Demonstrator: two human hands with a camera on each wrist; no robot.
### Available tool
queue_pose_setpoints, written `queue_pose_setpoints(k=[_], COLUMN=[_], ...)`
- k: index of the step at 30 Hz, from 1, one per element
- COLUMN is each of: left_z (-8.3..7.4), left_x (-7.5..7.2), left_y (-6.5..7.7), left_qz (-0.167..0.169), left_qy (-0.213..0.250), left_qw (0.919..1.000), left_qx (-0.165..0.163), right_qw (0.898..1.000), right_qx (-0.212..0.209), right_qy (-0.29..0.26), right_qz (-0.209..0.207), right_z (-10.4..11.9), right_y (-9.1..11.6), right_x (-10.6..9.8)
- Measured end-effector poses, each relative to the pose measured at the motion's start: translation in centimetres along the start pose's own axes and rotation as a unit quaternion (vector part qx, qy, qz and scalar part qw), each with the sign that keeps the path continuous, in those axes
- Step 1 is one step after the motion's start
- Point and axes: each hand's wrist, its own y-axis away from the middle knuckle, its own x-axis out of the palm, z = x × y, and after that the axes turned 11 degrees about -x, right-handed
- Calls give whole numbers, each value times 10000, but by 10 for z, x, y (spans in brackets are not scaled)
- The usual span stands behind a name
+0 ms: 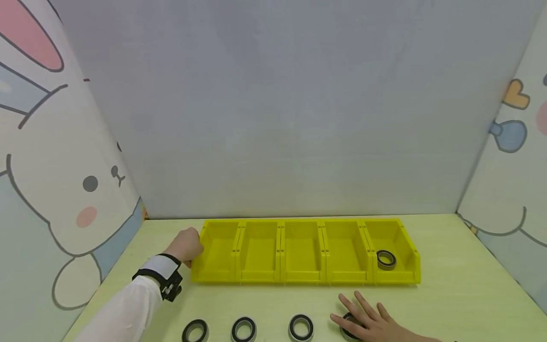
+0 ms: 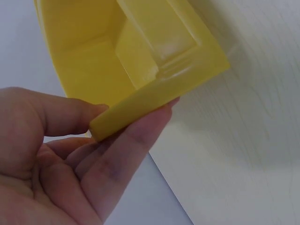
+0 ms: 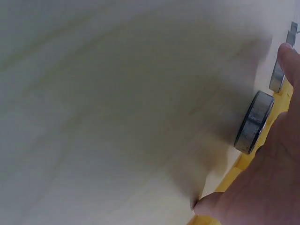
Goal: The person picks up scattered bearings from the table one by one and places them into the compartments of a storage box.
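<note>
Hands apart, the left hand [image 1: 184,244] pinches the left end of a yellow plastic five-bin row [image 1: 302,276] running sideways; the right hand [image 1: 376,327], fingers spread, is over a black-and-silver ring bearing [image 3: 254,123] on the bench [image 1: 461,285], on the row's near side.

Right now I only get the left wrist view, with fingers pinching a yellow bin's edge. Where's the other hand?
Observer: The right hand is spread over a black-faced ring; I can't tell whether they touch.
Operator: Anything in the bins?
Observer: Yes, the rightmost bin holds one ring.
Operator: Any others lying loose?
Observer: Three more rings lie spaced out on the table, left of that hand.
</note>
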Motion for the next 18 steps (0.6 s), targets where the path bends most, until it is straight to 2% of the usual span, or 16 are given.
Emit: queue_pose_setpoints(k=[4,9,16,18], left_z=[-2,-4,-2,-2], left_x=[-1,-1,-1,0], left_y=[3,5,5,4], left_qz=[-19,-15,-78,-82], left_qy=[23,-14,-85,-100], left_qw=[10000,10000,9999,9999], left_qx=[-25,-73,44,48], right_qw=[9997,9987,9956,9949], right_qx=[10,-52,-523,-619], right_qy=[19,-130,-368,-257], right_qz=[228,494,688,755], right_z=[-2,1,9,12], right_y=[1,-2,-6,-10], right_x=[2,-6,-21,-24])
